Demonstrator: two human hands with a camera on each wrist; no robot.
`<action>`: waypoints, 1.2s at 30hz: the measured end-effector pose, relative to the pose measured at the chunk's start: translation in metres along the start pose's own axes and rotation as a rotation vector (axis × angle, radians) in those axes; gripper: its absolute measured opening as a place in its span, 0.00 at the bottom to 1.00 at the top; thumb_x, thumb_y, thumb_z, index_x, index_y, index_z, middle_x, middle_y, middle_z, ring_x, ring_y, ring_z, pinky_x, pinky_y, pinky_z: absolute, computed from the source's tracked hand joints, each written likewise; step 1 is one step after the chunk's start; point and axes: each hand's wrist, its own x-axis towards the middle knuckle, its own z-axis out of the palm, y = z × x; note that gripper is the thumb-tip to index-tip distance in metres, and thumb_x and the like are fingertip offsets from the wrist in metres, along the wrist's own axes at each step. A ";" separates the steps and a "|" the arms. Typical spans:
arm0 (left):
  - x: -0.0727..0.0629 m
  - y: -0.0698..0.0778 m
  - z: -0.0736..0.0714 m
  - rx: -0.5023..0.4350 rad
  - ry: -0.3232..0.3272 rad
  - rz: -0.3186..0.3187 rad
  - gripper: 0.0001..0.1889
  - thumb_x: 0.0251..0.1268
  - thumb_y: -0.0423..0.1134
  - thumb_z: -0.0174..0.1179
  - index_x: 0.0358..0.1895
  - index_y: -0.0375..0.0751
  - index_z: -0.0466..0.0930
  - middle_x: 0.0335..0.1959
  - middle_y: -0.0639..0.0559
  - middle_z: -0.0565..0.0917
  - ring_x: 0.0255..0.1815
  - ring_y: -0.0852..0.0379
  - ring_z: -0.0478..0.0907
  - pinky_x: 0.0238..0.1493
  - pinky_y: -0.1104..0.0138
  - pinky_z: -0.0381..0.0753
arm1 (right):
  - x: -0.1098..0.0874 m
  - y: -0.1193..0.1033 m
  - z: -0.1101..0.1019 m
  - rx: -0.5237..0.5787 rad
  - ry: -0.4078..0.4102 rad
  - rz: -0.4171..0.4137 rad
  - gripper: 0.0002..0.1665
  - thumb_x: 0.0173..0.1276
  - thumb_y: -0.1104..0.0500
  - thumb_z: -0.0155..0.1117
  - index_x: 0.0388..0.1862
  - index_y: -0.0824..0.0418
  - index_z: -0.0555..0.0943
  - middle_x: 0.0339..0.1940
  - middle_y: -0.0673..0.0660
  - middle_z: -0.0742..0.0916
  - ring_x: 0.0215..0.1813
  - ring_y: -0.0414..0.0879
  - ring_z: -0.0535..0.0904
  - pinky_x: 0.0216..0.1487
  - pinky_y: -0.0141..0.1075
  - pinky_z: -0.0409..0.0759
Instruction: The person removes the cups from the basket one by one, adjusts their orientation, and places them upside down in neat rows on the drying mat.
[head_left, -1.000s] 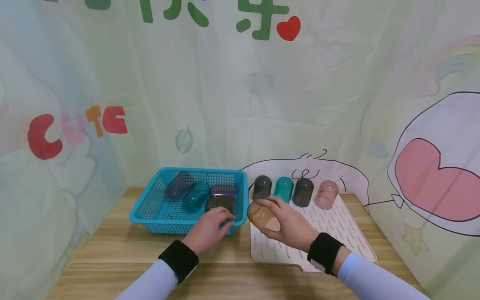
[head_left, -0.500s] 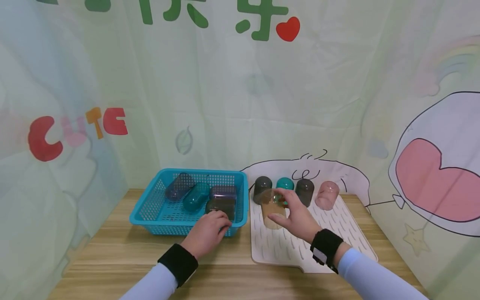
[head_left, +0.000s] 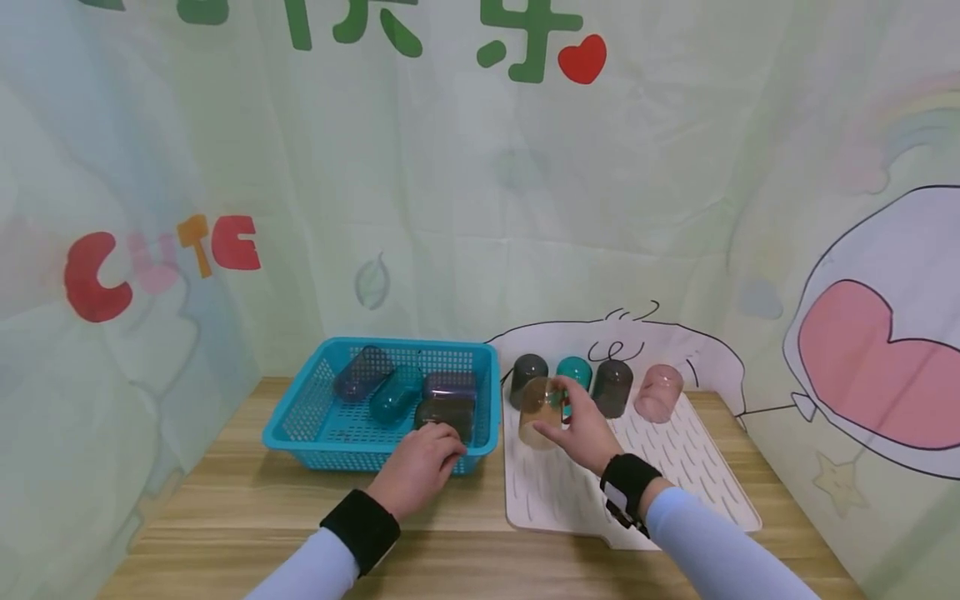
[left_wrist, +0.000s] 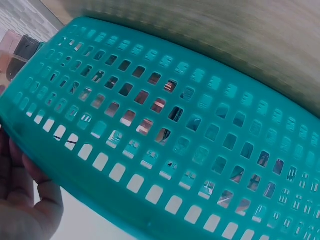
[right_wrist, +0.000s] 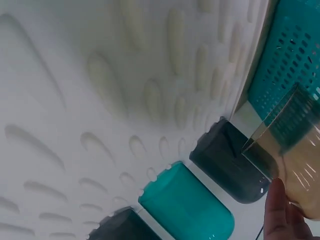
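Cups (head_left: 612, 392): four on white mat (head_left: 690, 458), four remaining in blue plastic basket (head_left: 337, 447); right hand (head_left: 585, 430) grips translucent amber cup (head_left: 537, 421), left hand (head_left: 420, 468) indeterminate.

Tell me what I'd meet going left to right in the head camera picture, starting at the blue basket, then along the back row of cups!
Blue basket → first dark grey cup → teal cup → second dark grey cup → pink cup.
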 end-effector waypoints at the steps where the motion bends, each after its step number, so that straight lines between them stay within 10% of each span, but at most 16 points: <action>1: 0.000 0.000 0.000 -0.006 -0.003 -0.005 0.05 0.64 0.36 0.71 0.42 0.48 0.89 0.42 0.57 0.85 0.45 0.56 0.80 0.53 0.59 0.84 | 0.001 0.001 0.003 0.000 0.000 0.006 0.46 0.65 0.51 0.76 0.76 0.56 0.62 0.68 0.59 0.76 0.61 0.55 0.76 0.56 0.46 0.85; 36: -0.001 0.000 0.000 -0.028 0.003 -0.011 0.05 0.64 0.36 0.70 0.41 0.48 0.89 0.41 0.58 0.84 0.44 0.57 0.80 0.53 0.57 0.84 | 0.019 0.018 0.037 -0.053 -0.007 0.090 0.45 0.63 0.54 0.78 0.73 0.57 0.63 0.68 0.62 0.76 0.67 0.57 0.76 0.66 0.55 0.78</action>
